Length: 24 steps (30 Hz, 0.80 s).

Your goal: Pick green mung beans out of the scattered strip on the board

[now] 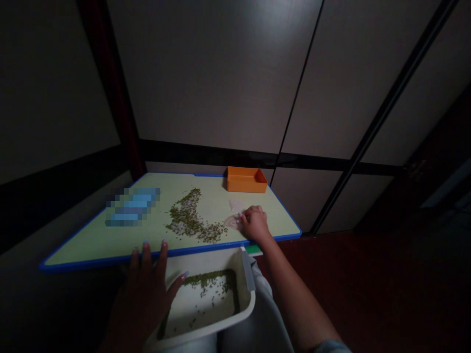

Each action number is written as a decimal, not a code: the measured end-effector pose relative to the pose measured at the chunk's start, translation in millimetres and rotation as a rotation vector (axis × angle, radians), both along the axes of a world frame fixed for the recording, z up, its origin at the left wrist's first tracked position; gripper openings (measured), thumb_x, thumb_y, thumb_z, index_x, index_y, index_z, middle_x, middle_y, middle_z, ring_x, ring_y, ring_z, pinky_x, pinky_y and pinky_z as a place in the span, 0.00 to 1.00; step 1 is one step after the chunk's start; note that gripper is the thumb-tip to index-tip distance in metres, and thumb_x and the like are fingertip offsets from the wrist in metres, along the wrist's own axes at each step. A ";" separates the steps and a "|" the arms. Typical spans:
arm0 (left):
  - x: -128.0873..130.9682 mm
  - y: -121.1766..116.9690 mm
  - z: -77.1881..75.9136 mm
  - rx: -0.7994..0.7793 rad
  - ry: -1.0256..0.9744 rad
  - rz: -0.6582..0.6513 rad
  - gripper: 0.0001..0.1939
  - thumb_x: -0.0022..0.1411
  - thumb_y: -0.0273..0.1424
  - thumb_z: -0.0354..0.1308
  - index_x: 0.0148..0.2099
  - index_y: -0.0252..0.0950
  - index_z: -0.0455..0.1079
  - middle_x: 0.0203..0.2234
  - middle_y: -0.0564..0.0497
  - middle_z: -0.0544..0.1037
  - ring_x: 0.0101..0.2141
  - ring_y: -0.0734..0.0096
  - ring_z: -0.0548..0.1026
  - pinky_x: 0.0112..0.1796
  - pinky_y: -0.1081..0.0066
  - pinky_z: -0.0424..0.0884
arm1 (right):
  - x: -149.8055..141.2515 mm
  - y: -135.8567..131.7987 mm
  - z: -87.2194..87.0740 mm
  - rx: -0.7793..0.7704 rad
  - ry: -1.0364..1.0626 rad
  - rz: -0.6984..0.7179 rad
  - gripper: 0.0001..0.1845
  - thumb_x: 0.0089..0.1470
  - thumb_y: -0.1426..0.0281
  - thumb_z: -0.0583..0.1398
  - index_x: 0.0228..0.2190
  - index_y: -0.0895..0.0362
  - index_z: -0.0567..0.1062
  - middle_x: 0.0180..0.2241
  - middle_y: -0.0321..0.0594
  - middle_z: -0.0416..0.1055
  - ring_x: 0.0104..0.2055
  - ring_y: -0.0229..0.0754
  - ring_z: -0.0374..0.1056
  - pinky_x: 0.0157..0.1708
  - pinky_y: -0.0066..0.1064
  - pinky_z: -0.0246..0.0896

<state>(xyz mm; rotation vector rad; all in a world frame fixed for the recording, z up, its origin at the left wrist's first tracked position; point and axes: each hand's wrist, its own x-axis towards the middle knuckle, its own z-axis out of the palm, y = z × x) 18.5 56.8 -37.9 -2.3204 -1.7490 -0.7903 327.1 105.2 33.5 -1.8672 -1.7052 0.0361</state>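
A spread of small green grains, which look like mung beans, lies across the middle of a pale table with a blue edge. Below that edge, a white plastic bin holds more of the grains along its inner sides and floor. My left hand is open, fingers spread, over the bin's left side with its fingertips near the table edge. My right hand rests closed on the table, right of the grains, beside a pale pinkish patch. Whatever its curled fingers may hold is hidden.
An orange open box sits at the table's back right. A blurred-out blue object lies at the left. Tall cabinet panels rise directly behind the table, and dark red floor shows on the right.
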 end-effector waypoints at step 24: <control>-6.4 2.1 9.1 -0.016 0.124 -0.026 0.42 0.56 0.51 0.54 0.69 0.38 0.55 0.65 0.33 0.67 0.66 0.31 0.60 0.56 0.35 0.64 | 43.8 -13.4 -4.5 0.046 0.180 0.212 0.15 0.60 0.70 0.61 0.21 0.56 0.72 0.35 0.40 0.74 0.45 0.46 0.61 0.50 0.41 0.50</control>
